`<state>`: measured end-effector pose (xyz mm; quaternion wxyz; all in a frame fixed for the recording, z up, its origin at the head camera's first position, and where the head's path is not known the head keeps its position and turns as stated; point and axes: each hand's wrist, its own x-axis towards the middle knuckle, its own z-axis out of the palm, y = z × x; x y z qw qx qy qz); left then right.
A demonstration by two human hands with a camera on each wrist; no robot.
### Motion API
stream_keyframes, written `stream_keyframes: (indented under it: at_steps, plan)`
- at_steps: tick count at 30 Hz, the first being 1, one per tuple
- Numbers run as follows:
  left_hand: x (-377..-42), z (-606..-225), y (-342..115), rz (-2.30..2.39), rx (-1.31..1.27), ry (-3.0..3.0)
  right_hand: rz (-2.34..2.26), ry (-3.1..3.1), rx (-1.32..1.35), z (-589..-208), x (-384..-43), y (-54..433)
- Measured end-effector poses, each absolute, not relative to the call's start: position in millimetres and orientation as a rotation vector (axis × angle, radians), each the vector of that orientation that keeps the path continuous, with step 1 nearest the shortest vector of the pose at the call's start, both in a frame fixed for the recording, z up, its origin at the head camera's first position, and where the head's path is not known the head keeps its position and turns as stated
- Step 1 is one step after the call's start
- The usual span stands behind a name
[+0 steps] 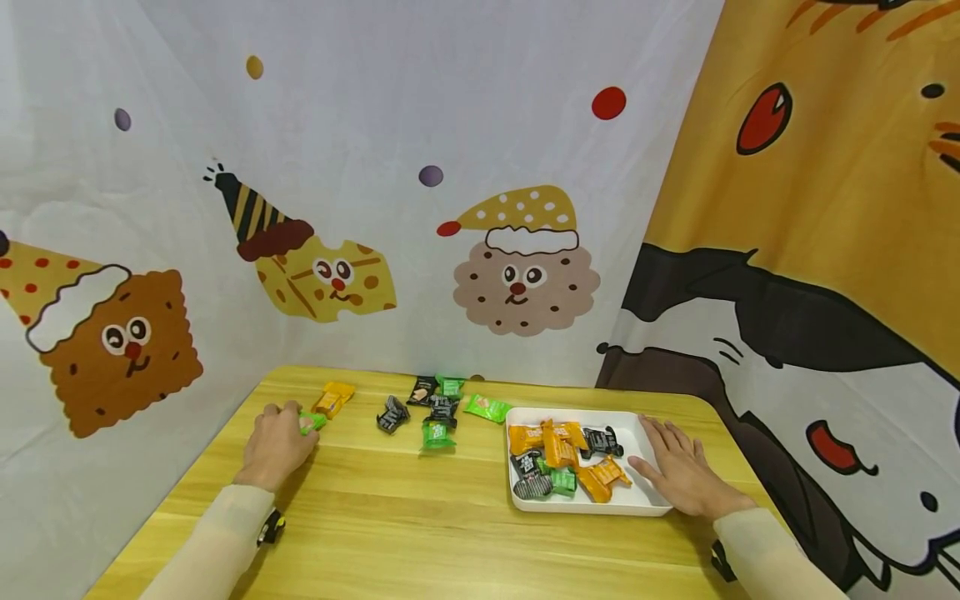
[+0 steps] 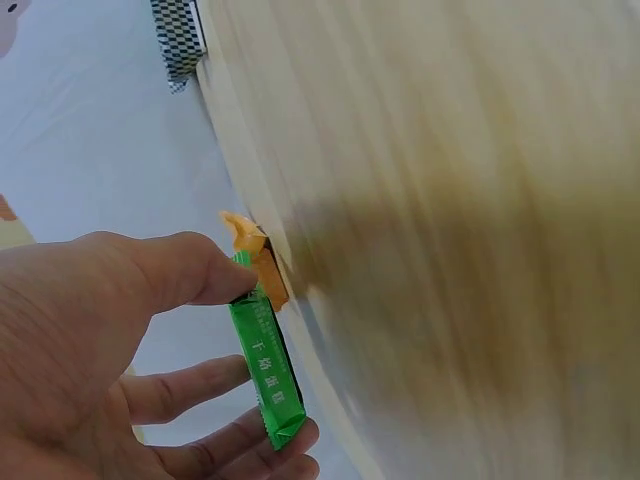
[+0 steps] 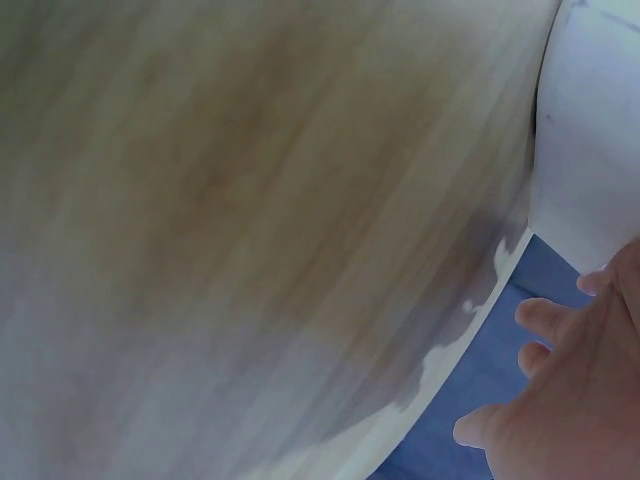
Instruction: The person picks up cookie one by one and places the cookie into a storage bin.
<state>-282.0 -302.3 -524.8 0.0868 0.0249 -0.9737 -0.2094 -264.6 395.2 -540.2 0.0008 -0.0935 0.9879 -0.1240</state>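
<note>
Near the left edge of the worktop (image 1: 405, 537), the left grip (image 1: 277, 446) pinches a green snack packet (image 2: 268, 370); the right grip (image 1: 686, 471), fingers spread, steadies the white tray (image 1: 641, 479). Picking up seems in hand; the next move likely calls for a carry there

The green wrapper (image 2: 268, 360) in the left hand (image 2: 85, 340) bears white Chinese characters, the last 2 reading 蛋糕; print on the orange wrappers (image 1: 560, 443) beside the right hand (image 1: 686, 471) is too small to read.
</note>
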Motion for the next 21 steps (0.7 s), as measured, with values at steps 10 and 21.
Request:
stream_keyframes:
  at_steps: [10, 21]
  plan:
    - [-277.6, -518.2, -294.0, -0.637, 0.027, -2.859, -0.376, 3.113, -0.300, -540.7, -264.5, 395.3]
    - [-275.4, -514.8, -279.8, -0.689, -0.010, -2.823, -0.378, 3.104, -0.295, -541.7, -266.5, 395.6]
